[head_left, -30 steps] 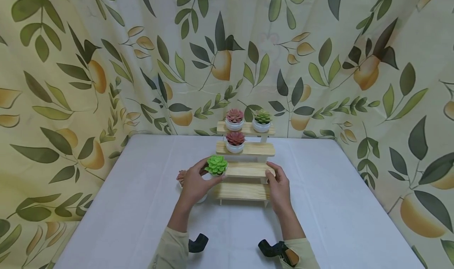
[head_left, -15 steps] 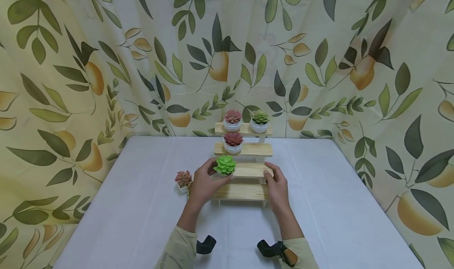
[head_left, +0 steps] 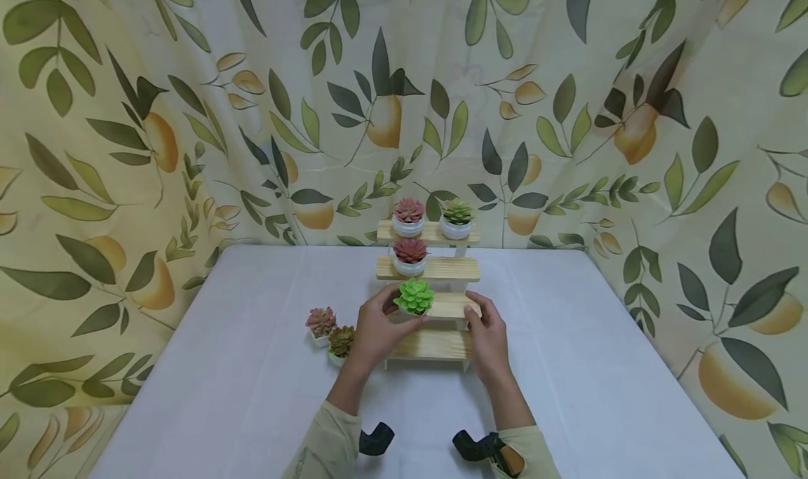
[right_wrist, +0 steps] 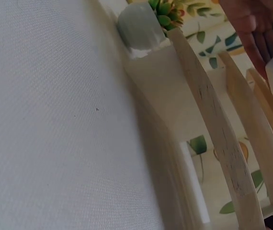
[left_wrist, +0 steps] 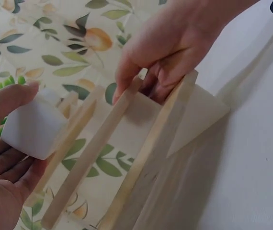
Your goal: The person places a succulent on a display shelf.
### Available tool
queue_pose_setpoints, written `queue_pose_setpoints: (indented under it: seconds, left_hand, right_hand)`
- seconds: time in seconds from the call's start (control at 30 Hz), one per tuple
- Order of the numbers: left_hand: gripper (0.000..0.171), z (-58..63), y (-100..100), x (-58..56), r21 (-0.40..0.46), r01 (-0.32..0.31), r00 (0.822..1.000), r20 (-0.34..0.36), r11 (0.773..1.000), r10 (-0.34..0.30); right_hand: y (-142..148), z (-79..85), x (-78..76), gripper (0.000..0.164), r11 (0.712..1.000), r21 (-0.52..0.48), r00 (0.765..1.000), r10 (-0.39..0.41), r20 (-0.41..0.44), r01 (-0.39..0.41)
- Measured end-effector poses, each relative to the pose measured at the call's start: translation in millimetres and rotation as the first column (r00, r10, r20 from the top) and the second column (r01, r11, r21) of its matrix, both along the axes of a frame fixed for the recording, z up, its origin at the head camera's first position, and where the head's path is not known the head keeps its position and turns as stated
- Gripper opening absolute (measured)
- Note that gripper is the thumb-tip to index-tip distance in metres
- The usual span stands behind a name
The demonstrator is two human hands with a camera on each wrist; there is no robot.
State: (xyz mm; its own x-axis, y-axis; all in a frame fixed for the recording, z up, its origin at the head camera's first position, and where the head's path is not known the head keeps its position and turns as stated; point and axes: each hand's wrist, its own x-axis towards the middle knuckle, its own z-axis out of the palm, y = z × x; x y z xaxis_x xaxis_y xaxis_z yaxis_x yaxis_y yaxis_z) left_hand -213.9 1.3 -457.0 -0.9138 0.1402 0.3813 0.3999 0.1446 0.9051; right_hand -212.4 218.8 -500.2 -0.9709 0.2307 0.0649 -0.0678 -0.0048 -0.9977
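My left hand holds a bright green potted succulent over the left part of the second-lowest board of a wooden tiered stand. In the left wrist view its white pot sits between thumb and fingers, close to the edges of the boards. At the stand's right end, my right hand grips the end of that same board, thumb on top. A dark pink succulent stands on the second board from the top. The top board carries a pink succulent and a green one.
On the white table, left of the stand, are a square-potted pinkish succulent and a brownish-green succulent, partly behind my left wrist. A leaf-patterned curtain hangs behind the table.
My left hand has moved right with the green succulent, from the board's left end to further over it. The two succulents on the table have come into view. My right hand keeps its grip.
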Motion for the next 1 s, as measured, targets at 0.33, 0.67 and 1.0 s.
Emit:
queue_pose_setpoints:
  seconds: [0.33,0.67,1.0]
  left_hand:
    - [0.061,-0.2,18,-1.8,0.032,0.033,0.999,-0.012,0.999,-0.032]
    - [0.064,6.9,34,-5.2,0.077,0.053,0.998,-0.031,0.996,-0.051]
    - [0.063,16.9,45,-8.2,0.107,0.050,0.997,-0.057,0.993,-0.044]
  right_hand:
    - [0,-0.9,-0.9,0.036,1.000,0.021,1.000,-0.002,0.002,0.002]
    - [-3,23.4,10.5,0.038,1.000,0.005,0.999,0.024,0.047,-0.024]
    - [2,-0.3,2.3,0.036,1.000,0.013,1.000,0.007,0.006,-0.007]
